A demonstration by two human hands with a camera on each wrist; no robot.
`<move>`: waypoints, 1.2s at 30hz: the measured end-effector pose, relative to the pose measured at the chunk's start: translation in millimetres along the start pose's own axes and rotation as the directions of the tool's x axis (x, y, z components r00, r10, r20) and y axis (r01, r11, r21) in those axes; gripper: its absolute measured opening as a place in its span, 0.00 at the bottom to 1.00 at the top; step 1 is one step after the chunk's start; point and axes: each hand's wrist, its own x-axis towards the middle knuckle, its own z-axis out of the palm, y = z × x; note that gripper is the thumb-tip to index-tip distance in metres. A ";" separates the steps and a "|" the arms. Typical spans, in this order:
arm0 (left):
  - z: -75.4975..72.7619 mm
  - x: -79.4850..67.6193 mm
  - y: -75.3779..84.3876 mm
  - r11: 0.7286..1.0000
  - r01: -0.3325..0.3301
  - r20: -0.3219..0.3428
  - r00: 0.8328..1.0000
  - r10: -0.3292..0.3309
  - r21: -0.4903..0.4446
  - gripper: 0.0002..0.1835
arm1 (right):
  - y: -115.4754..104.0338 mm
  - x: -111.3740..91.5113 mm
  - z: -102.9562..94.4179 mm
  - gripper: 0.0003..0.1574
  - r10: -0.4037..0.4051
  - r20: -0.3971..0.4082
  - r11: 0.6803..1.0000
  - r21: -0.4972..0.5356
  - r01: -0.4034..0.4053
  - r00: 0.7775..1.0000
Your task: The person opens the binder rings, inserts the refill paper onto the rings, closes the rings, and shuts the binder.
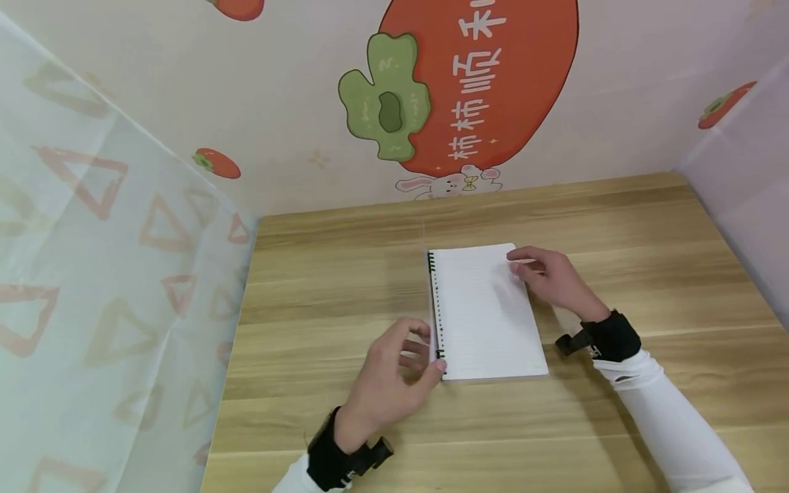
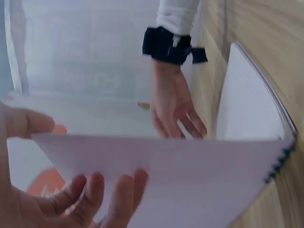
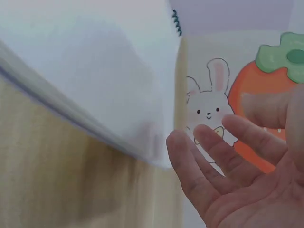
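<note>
An open spiral notebook (image 1: 483, 315) lies on the table, its lined white page facing up and a dark coil along its left edge. One leaf (image 2: 204, 166) stands raised from the coil, seen almost edge-on from the head. My left hand (image 1: 391, 376) holds this leaf near its lower corner, thumb on one side and fingers on the other. Whether it is the cover or a page, I cannot tell. Beside the upper right corner of the notebook hovers my right hand (image 1: 555, 277), its fingers loosely bent and apart from the paper in the right wrist view.
The wooden table (image 1: 320, 274) surrounds the notebook. Behind it rises a backdrop (image 1: 296, 103) printed with a large orange persimmon and a rabbit. A pale sheet with triangle prints (image 1: 123, 274) hangs at the left, and a plain pale one (image 1: 746, 205) borders the right.
</note>
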 end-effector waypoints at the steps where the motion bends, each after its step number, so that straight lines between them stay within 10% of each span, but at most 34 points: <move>1: 6.4 3.0 4.0 0.999 -0.013 -0.002 1.000 0.013 0.039 0.19 | -0.7 1.6 -2.3 0.24 0.031 0.002 0.998 0.058 -0.031 1.000; 10: 60.8 23.6 28.9 0.876 -0.122 -0.047 0.986 0.162 0.467 0.19 | -25.4 9.9 -21.5 0.40 0.138 0.150 0.872 0.451 -0.192 0.979; 24: 100.7 35.6 33.7 0.686 -0.186 0.000 0.965 0.262 0.704 0.30 | -38.3 15.2 -30.6 0.33 0.243 0.105 0.899 0.350 -0.265 0.964; 29: 86.1 37.9 22.9 0.719 -0.152 0.032 0.984 0.178 0.678 0.30 | -31.9 16.6 -31.1 0.29 0.252 0.087 0.913 0.309 -0.266 0.964; 36: 43.9 41.5 -13.0 0.791 0.057 -0.020 0.998 -0.057 0.609 0.24 | -18.7 14.4 -32.5 0.25 0.269 0.078 0.930 0.240 -0.280 0.960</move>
